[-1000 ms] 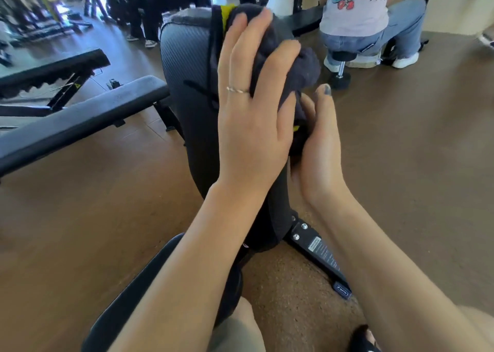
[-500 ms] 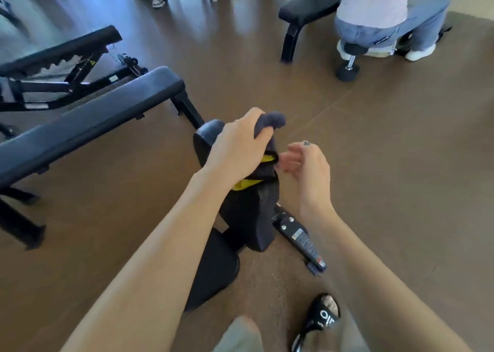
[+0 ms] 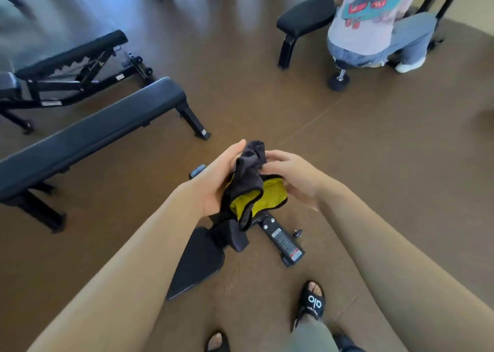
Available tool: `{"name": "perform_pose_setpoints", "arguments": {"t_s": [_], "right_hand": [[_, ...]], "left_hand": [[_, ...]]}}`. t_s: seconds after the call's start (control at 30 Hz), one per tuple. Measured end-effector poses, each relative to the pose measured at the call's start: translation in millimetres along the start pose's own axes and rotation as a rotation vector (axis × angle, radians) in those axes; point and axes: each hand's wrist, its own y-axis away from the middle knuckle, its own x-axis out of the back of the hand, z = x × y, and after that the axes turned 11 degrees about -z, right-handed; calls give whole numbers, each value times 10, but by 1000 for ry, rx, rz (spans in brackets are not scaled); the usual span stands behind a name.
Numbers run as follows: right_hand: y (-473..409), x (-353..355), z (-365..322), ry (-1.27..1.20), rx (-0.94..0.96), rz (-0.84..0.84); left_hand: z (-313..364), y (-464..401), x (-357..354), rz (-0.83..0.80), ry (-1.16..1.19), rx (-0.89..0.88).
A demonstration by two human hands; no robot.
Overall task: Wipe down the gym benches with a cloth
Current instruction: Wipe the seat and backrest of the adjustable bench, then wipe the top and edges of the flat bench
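A dark grey cloth (image 3: 247, 174) with a yellow inner side is bunched between both hands, lifted clear of the bench. My left hand (image 3: 213, 180) grips its left side. My right hand (image 3: 292, 176) holds the right edge, fingers curled on the yellow part. Directly below them is a black adjustable bench; its seat pad (image 3: 199, 262) and base bar (image 3: 283, 240) show on the floor. Its backrest is mostly hidden behind the cloth and hands.
A flat black bench (image 3: 88, 135) stretches across the left, an incline bench (image 3: 72, 55) behind it. A person in a printed shirt (image 3: 374, 23) sits on a small stool by another bench (image 3: 304, 17) at upper right. My sandalled feet (image 3: 311, 305) stand on brown floor.
The view has risen and pulled back from the backrest. Both hands have lifted the cloth off the backrest top and now bunch it between them, showing its yellow side.
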Motion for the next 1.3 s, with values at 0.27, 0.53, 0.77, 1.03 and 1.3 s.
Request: {"name": "perform_pose_setpoints", "arguments": {"t_s": [0.27,0.53,0.77,1.03,1.3], "right_hand": [[-121,804,-581,273,-129,-164],[-650,1207,-1135,761,-299,-291],[-1281,1456,-1558,873,-297,-278],[-2128,2025,-2160,1247,-369,-387],[-3193,2967,-2810,1258,-330,-568]], "left_hand": [[174,-483,-500,19,194,-101],[753,-876,-400,202,-534,31],[1298,-1277,-56,140,-745,-14],[2188,-2021,81,205,-1124,35],[3043,-3061,27,359,-1094,103]]}}
